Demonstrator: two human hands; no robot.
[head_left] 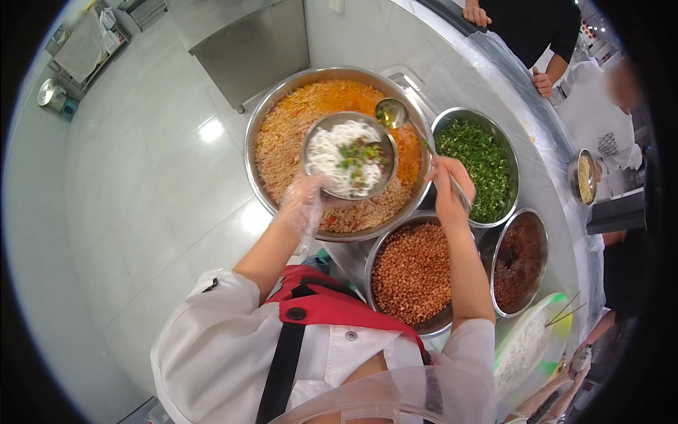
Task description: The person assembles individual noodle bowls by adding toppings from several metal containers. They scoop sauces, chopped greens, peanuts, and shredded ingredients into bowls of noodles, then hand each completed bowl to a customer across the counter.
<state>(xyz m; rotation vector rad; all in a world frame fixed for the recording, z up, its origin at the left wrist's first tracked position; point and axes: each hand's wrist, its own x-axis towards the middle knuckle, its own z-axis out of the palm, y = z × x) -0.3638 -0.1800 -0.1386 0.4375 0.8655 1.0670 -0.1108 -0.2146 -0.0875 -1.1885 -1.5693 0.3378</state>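
Note:
My left hand (308, 194), in a clear plastic glove, grips the near rim of a small metal bowl (309, 157). White noodles (337, 147) fill that bowl, topped with chopped greens and some red bits. It is held over a large round metal basin (252, 164) of orange, oily minced topping (282, 138). My right hand (452, 185) is bare and wrapped round the handle of a metal ladle (393, 113). The ladle's head, with a little oil and green in it, hovers just past the bowl's far right rim, above the basin.
Right of the basin stand metal bowls of chopped greens (474, 166), roasted peanuts (411, 272) and dark red chili sauce (519, 272). A green-rimmed tub (526, 346) holds white stuff. Beyond the curved counter are other people, one holding a metal bowl (584, 177). A steel cabinet (254, 53) stands behind the basin.

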